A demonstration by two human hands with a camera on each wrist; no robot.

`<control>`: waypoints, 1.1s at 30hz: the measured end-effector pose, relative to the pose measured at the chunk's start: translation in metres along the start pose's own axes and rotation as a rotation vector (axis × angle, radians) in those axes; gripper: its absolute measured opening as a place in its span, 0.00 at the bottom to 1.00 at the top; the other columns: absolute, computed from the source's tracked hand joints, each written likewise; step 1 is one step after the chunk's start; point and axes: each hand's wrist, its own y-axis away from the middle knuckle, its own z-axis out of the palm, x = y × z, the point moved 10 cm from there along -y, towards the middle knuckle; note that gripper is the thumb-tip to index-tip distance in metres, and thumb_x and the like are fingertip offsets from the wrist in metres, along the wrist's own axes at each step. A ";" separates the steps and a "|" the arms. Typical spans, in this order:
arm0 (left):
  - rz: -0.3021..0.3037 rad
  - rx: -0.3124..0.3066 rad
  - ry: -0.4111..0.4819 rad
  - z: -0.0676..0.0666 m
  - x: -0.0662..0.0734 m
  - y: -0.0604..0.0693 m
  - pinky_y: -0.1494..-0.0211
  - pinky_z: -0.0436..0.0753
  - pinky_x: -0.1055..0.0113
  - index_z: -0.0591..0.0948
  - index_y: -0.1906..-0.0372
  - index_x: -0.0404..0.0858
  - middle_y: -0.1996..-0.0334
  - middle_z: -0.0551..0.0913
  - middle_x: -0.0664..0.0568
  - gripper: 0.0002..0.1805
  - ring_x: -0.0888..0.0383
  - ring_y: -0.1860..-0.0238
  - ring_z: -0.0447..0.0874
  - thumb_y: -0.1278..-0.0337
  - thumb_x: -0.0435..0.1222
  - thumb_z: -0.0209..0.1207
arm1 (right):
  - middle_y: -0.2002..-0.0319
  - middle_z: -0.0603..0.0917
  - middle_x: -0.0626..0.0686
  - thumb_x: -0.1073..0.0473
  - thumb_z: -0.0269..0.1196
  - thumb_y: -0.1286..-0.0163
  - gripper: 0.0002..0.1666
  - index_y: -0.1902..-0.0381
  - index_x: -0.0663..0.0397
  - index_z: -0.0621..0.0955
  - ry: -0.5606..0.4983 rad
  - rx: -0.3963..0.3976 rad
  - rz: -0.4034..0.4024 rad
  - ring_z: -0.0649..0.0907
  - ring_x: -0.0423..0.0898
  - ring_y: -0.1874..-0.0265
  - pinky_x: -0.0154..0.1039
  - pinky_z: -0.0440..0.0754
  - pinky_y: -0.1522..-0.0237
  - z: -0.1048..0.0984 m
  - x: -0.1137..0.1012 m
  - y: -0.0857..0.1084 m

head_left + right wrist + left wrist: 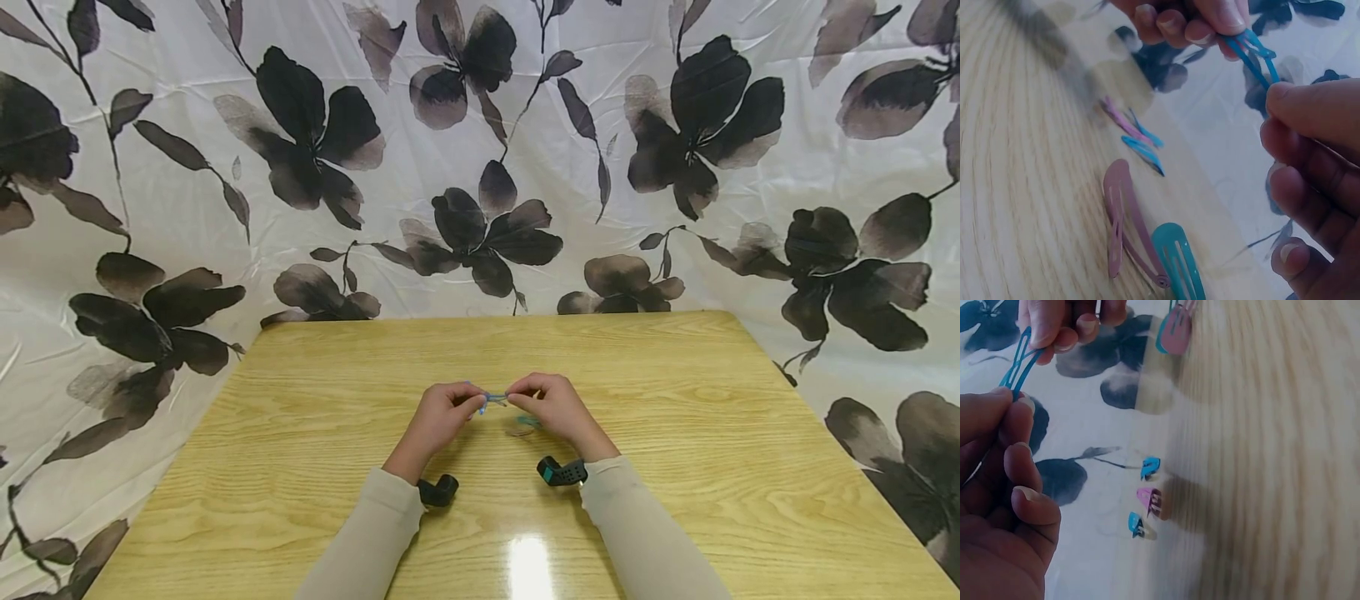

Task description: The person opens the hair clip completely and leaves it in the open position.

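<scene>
Between my two hands stretches a blue snap hair clip (1249, 61), its frame parted into a narrow V. My left hand (442, 412) pinches one end between thumb and forefinger. The other end is pinched by the thumb and forefinger of my right hand (557, 410). Both hands are held above the table, and the fingertips hide the clip's ends. Below the right hand lie a dusky pink snap clip (1125, 200), sprung open, and a teal snap clip (1175, 256) beside it.
A small pink claw clip (1149, 500) lies between two small blue clips, one blue clip (1150, 467) on one side and another blue clip (1135, 524) on the other. The wooden table (300, 467) ends at a floral cloth (480, 150) behind it.
</scene>
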 end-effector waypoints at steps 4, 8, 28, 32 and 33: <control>-0.022 0.016 -0.055 0.001 -0.004 0.000 0.62 0.77 0.66 0.87 0.56 0.41 0.62 0.85 0.53 0.11 0.57 0.59 0.80 0.36 0.41 0.60 | 0.61 0.85 0.44 0.53 0.64 0.32 0.06 0.61 0.43 0.87 0.065 -0.005 -0.009 0.79 0.42 0.65 0.38 0.76 0.63 0.002 0.000 0.001; -0.029 0.024 -0.112 0.002 -0.005 0.000 0.55 0.80 0.62 0.87 0.58 0.44 0.60 0.86 0.55 0.09 0.50 0.43 0.79 0.37 0.41 0.61 | 0.63 0.84 0.43 0.54 0.64 0.32 0.05 0.62 0.41 0.87 0.104 -0.019 -0.010 0.78 0.42 0.66 0.39 0.76 0.64 0.005 0.003 0.001; 0.060 0.024 -0.370 0.011 0.008 -0.001 0.68 0.77 0.70 0.87 0.68 0.40 0.72 0.84 0.56 0.05 0.62 0.72 0.76 0.40 0.35 0.63 | 0.64 0.83 0.42 0.57 0.66 0.34 0.02 0.67 0.43 0.85 0.273 -0.064 -0.060 0.78 0.38 0.65 0.37 0.78 0.60 0.016 0.005 -0.002; 0.110 0.023 -0.464 0.015 0.011 -0.002 0.67 0.77 0.69 0.87 0.69 0.39 0.74 0.84 0.56 0.06 0.63 0.73 0.76 0.40 0.33 0.61 | 0.65 0.82 0.41 0.57 0.66 0.35 0.02 0.67 0.42 0.86 0.324 -0.066 -0.066 0.78 0.38 0.65 0.37 0.78 0.59 0.019 0.007 -0.002; 0.114 0.020 -0.481 0.017 0.011 -0.002 0.67 0.78 0.69 0.87 0.69 0.39 0.73 0.85 0.56 0.07 0.63 0.72 0.76 0.40 0.33 0.61 | 0.65 0.82 0.41 0.57 0.66 0.35 0.02 0.67 0.42 0.85 0.337 -0.067 -0.068 0.78 0.38 0.65 0.37 0.77 0.58 0.020 0.008 -0.002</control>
